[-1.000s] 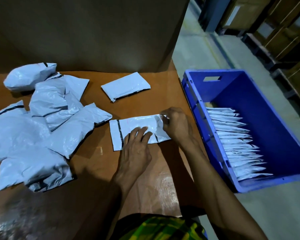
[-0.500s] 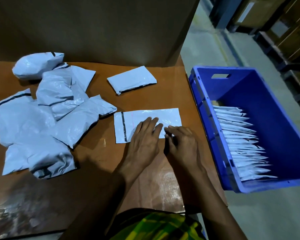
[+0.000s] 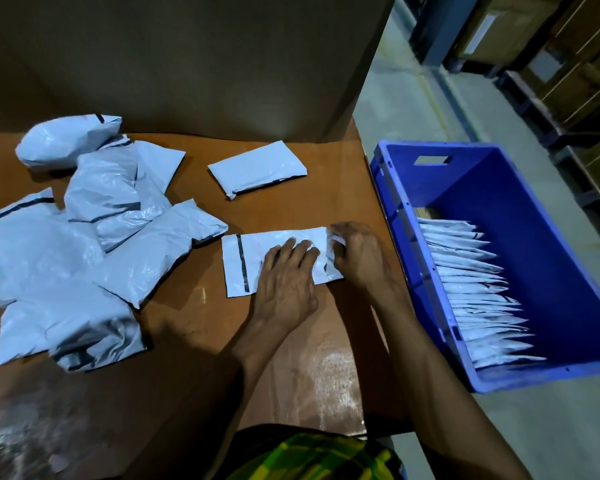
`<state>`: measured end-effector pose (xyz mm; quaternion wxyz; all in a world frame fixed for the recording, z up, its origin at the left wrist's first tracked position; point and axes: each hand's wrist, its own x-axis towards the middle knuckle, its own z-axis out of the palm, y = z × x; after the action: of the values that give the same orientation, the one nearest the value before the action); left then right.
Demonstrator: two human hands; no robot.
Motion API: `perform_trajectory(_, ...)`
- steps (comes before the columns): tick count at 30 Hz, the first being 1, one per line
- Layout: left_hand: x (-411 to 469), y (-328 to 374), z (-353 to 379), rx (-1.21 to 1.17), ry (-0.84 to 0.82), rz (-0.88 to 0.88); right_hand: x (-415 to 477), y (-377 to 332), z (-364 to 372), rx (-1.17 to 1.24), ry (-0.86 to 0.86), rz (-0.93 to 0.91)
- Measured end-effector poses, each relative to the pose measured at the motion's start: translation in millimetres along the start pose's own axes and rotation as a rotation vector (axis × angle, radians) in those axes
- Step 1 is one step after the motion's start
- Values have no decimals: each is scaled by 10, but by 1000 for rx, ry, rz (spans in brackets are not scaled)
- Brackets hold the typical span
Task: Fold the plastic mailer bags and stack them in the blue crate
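Observation:
A white plastic mailer bag (image 3: 250, 254) with a black strip lies flat on the brown table (image 3: 291, 202). My left hand (image 3: 284, 282) presses its middle with straight fingers. My right hand (image 3: 357, 254) pinches the bag's right end and lifts it over toward the left. The blue crate (image 3: 499, 188) stands to the right of the table, holding a row of several folded bags (image 3: 471, 289). One folded bag (image 3: 257, 169) lies farther back on the table.
A heap of several unfolded grey-white mailer bags (image 3: 77, 244) covers the table's left side. A tall brown cardboard wall (image 3: 187, 64) stands behind the table. Concrete floor and stacked boxes (image 3: 568, 64) lie to the right.
The bag lay flat with both hands near its lower edge half a second ago. Now my right hand has gone to the right end and raised it into a fold.

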<state>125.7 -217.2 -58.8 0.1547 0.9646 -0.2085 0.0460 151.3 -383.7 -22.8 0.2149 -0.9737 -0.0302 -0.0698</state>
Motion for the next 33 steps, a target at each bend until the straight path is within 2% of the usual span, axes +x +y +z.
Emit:
perform_trajectory(5, -2, 3, -19, 6, -18, -11, 86, 30, -29, -50, -36, -38)
perform_trajectory(10, -21, -5, -4, -12, -48, -29, 101, -39, 134, 2, -25, -87)
perform_trajectory(14, 56, -63, -48, -24, -68, 9, -31, -83, 194, 67, 33, -52)
perform_trajectory(16, 146, -92, -146, -24, -34, -29, -66, -128, 173, 83, 56, -52)
perform_trajectory(19, 206, -204, -177, 66, -24, -95, -162, -160, 206, 71, 33, -28)
perform_trajectory(24, 191, -266, -137, 94, -33, -66, -179, -236, 184, 86, 47, 5)
perform_trajectory(27, 155, -270, -120, 78, 30, -64, -360, -358, 235, 120, 143, 42)
perform_trajectory(31, -137, -212, -153, -50, 256, -131, -584, -375, 336, 171, 231, 73)
perform_trajectory(33, -331, -226, -142, -53, 261, -110, -583, -373, 325, 166, 228, 72)
